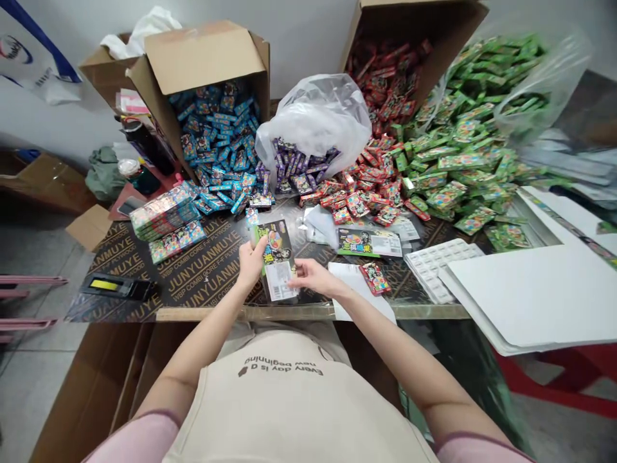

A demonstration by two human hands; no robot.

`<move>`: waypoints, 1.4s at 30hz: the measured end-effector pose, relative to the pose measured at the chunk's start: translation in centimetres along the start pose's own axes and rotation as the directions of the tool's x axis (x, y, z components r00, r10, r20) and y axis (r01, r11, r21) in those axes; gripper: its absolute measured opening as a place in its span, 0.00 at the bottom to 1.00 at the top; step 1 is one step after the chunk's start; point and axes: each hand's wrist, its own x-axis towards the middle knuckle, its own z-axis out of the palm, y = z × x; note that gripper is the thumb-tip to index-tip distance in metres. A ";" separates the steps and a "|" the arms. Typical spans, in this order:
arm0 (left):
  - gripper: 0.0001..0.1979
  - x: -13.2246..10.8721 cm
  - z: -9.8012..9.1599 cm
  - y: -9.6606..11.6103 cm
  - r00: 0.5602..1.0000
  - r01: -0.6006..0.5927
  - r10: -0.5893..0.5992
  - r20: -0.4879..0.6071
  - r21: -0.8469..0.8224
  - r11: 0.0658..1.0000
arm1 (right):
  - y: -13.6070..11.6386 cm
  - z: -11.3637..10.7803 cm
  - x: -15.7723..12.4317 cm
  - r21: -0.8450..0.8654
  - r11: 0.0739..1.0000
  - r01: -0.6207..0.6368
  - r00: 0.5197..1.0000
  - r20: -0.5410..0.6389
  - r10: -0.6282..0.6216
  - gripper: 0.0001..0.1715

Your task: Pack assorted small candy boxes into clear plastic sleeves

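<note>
A flat printed candy packet (274, 247), black and green with a white label at its lower end, is held between my two hands near the table's front edge. My left hand (251, 260) pinches its left edge, thumb on top. At the lower right edge, my right hand (311, 276) has its fingers closed on the same packet. A similar black packet (366, 242) lies flat to the right. Nearer me, a small red packet (375, 278) rests partly on a white sheet (349, 283).
Behind are heaps of blue packets (222, 141), purple packets (299, 167), red packets (385, 83) and green packets (467, 148). Stacked multicoloured packs (164, 212) and a black tape dispenser (118, 287) stand left. Label sheets (436, 267) and white boards (530, 296) lie right.
</note>
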 end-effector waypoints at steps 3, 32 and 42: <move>0.20 0.0 -0.7 -1.0 0.964 0.062 -0.060 0.257 0.002 0.998 | 1.4 -0.7 -0.5 -0.029 1.000 -0.002 0.993 -0.117 -0.001 0.23; 0.11 -1.8 0.7 3.5 0.988 -0.091 0.107 0.110 -0.135 0.987 | -3.6 0.9 -0.6 -0.148 0.921 0.361 0.776 -0.500 -0.384 0.16; 0.07 -0.9 -0.6 6.0 0.940 -0.228 0.155 0.305 0.218 0.949 | -5.1 -0.2 -2.3 -0.439 0.832 0.339 0.805 -0.322 -0.498 0.11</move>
